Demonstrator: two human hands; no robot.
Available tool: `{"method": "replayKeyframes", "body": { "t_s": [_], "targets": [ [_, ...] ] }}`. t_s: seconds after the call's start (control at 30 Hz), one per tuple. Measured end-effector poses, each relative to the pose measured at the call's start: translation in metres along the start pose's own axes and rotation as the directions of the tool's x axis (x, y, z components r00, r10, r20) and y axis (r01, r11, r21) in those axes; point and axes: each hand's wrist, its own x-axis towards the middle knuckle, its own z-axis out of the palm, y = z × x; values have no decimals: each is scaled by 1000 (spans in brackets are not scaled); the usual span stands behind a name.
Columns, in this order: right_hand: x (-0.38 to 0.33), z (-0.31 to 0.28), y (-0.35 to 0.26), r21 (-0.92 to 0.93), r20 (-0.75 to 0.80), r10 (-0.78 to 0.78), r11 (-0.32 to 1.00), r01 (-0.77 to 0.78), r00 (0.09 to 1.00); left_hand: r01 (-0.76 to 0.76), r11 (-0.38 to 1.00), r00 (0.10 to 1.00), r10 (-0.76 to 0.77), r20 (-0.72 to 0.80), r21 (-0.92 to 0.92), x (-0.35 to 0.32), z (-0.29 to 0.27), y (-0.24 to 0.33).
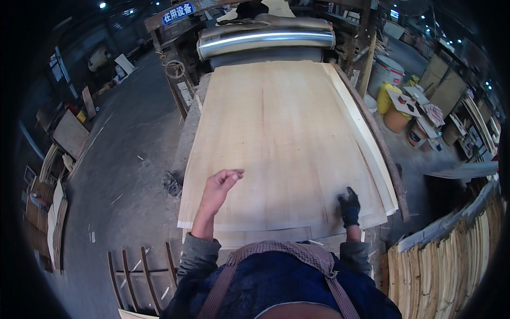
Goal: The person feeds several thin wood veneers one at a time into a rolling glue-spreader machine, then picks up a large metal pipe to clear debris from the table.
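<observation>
Wore a dark blue padded jacket [271, 279] with brown checked cloth straps [219, 288], nearest the camera and just behind both grips. Held the bare left hand [220, 186] above a wide, pale tan, four-sided wood veneer sheet [260, 133], with thumb and fingertips together; could not tell of anything pinched there. Had the black-gloved right hand [349, 206] over the near right part of the same sheet, with blurred thumb and forefinger apart; could not tell about contact. Saw the veneer lying flat beneath both grips, stretching well ahead of them toward a shiny silver metal roller [265, 42]. Saw a long brown rail [391, 162] right of the gloved grip, and tan veneer pieces stacked on edge [441, 266] farther right and behind. Noticed a dark slatted frame [149, 276] left of and behind the bare grip.
</observation>
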Motion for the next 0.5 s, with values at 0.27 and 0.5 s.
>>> {"method": "replayKeyframes", "body": {
  "t_s": [0.27,0.5],
  "targets": [
    [-27,42,-3,-445,2,-86,892,78,996,-692,645,566,763,311,-323,-67,28,183],
    [-16,42,-11,-543,-51,-135,835,86,990,-653,553,378,830,410,-518,-86,42,214]
  ]
}}
